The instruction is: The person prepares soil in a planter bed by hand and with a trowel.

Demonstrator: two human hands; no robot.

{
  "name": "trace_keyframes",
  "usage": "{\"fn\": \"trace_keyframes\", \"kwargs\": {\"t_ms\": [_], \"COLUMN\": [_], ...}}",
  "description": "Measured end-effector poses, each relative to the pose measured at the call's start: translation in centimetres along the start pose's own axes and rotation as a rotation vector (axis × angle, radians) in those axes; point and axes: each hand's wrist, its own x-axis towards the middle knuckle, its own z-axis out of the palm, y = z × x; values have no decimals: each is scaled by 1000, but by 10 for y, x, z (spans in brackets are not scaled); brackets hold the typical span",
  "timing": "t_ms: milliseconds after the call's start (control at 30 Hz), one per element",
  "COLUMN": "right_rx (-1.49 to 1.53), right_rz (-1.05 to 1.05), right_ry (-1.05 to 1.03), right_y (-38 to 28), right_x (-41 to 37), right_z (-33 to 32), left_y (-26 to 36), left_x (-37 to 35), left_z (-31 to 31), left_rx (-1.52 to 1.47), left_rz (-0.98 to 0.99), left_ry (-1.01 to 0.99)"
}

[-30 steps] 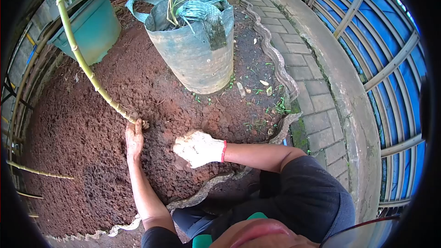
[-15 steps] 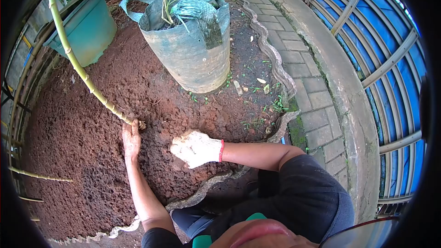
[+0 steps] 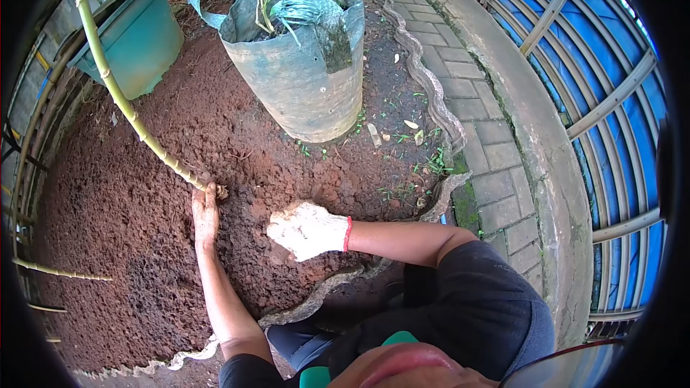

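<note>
A long, jointed, yellow-green plant stalk (image 3: 128, 111) slants down from the upper left to the soil. My bare left hand (image 3: 205, 219) has its soil-stained fingers closed round the stalk's lower end, where a rough brown tip shows just past them. To the right, my right hand (image 3: 307, 231) wears a white knitted glove with a red cuff, smeared with mud. It is low against the loose reddish-brown soil (image 3: 248, 266), fingers curled downward. Whatever lies under those fingers is hidden.
A grey-green fabric grow bag (image 3: 298, 90) with a leafy plant stands beyond my hands. At the far left is a teal pot (image 3: 140, 43). Wavy edging (image 3: 431, 90) borders the bed, beside a brick path (image 3: 496, 151) and a blue-backed fence (image 3: 611, 108). Another thin stalk (image 3: 61, 271) lies left.
The view has shifted very slightly. Both hands stay in nearly the same places, the left at the stalk and the gloved right on the soil.
</note>
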Motion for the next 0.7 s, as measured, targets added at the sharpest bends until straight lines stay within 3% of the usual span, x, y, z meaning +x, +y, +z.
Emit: {"fn": "trace_keyframes", "kwargs": {"t_ms": [100,200,233,333,400,467,567,667,700], "right_rx": [9,-7,-14,-91,-51,-6,-87,66,134], "right_rz": [-12,-25,-30,-112,-27,-19,-109,-90,-134], "right_ry": [19,13,0,238,-40,-18,135,413,611], "right_y": [1,4,5,6,3,5,9,12,1], "right_x": [-1,0,1,-6,1,0,-3,-9,-2], "right_z": [2,4,5,14,0,2,-1,-23,-45], "left_y": [19,3,-3,12,19,33,46,38,30], "left_x": [-5,2,0,1,-4,-7,-8,-7,-5], "left_z": [3,-1,-1,-6,-9,-11,-5,-5,-7], "left_rx": [41,298,372,461,450,472,413,241,344], "left_rz": [-30,-54,96,128,169,99,28,27,4], "left_ry": [17,-12,10,-85,-76,12,51,35,26]}}
